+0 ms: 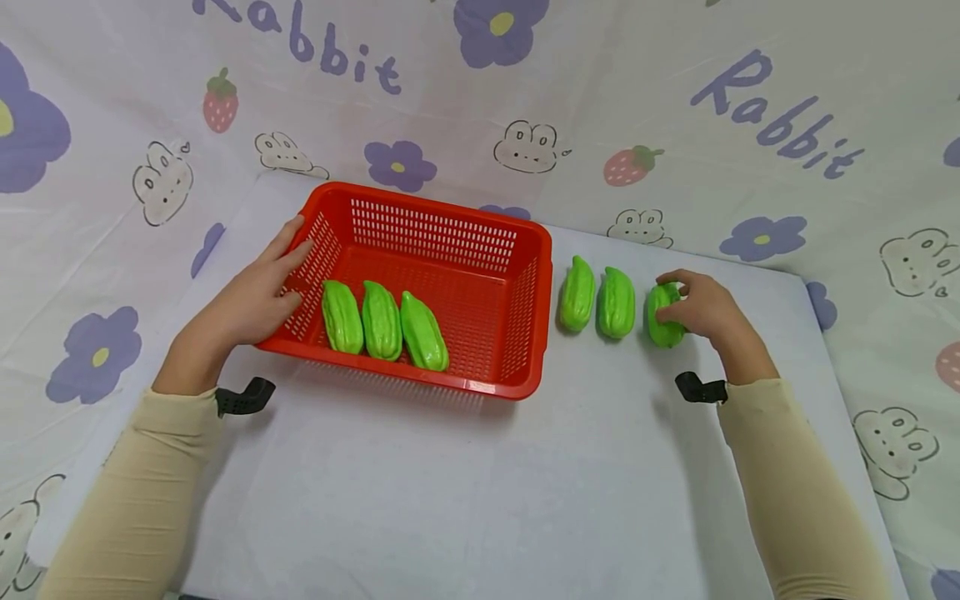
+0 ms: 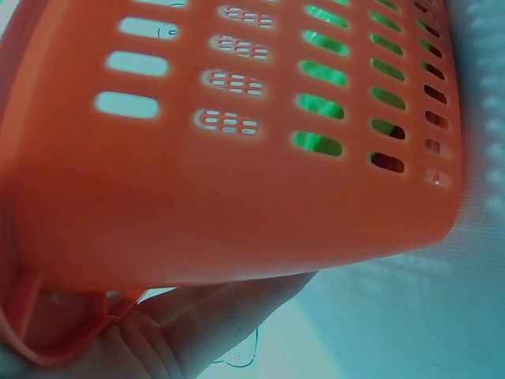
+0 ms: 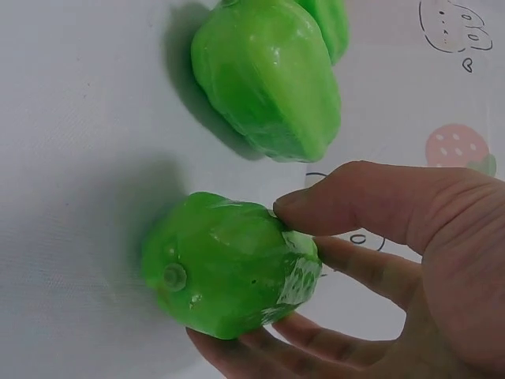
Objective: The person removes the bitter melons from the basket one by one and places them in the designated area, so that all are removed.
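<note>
My right hand (image 1: 702, 307) holds a glossy, ridged green gourd (image 3: 229, 264) between thumb and fingers at the right end of a row. In the right wrist view the gourd's round stem stub faces the camera, close over the white surface. Two matching gourds, a nearer one (image 1: 617, 303) and a farther one (image 1: 577, 294), lie to its left. My left hand (image 1: 251, 304) grips the left rim of a red plastic basket (image 1: 442, 377), fingers reaching over the edge. Inside, three green gourds (image 1: 382, 321) lie side by side toward the left. The left wrist view shows the basket's slotted wall (image 2: 237, 197).
A white tabletop (image 1: 480, 492) bears the basket and the row of gourds. Behind it hangs a pale cloth (image 1: 442, 100) printed with rabbits, purple flowers and strawberries. The basket's right wall stands close to the leftmost loose gourd.
</note>
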Action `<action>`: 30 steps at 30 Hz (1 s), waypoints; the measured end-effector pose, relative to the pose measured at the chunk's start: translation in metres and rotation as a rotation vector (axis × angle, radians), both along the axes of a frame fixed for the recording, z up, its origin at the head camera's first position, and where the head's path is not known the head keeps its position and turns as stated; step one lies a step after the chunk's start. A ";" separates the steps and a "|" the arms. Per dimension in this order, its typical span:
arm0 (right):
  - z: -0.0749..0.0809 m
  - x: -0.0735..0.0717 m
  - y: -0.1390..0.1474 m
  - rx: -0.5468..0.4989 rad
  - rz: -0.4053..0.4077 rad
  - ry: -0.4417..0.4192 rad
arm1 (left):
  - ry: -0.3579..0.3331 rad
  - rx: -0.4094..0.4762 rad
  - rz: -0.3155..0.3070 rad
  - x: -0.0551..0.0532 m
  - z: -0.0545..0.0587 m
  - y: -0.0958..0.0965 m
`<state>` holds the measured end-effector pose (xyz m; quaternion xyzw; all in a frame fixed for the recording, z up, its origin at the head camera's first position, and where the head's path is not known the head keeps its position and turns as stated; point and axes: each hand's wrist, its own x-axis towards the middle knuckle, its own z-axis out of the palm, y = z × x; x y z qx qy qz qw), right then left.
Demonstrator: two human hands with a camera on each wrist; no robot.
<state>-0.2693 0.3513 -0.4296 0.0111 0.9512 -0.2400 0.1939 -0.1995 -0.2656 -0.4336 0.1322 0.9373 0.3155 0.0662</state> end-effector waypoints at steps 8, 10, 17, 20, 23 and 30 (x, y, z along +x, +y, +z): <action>-0.003 0.001 0.000 -0.061 -0.028 -0.042 | 0.006 -0.004 0.001 0.000 0.001 0.001; -0.003 0.001 0.000 -0.073 -0.036 -0.052 | 0.005 -0.003 0.003 0.000 0.001 0.001; 0.001 0.003 -0.003 -0.093 -0.045 -0.072 | -0.008 -0.003 0.013 0.000 0.001 0.001; 0.001 0.003 -0.003 -0.101 -0.052 -0.078 | -0.007 -0.003 0.012 0.001 0.002 0.002; 0.000 0.002 -0.001 -0.103 -0.055 -0.082 | -0.003 -0.001 0.006 0.001 0.004 0.002; 0.004 0.002 0.000 -0.085 -0.052 -0.075 | -0.001 0.005 -0.003 0.001 0.005 0.002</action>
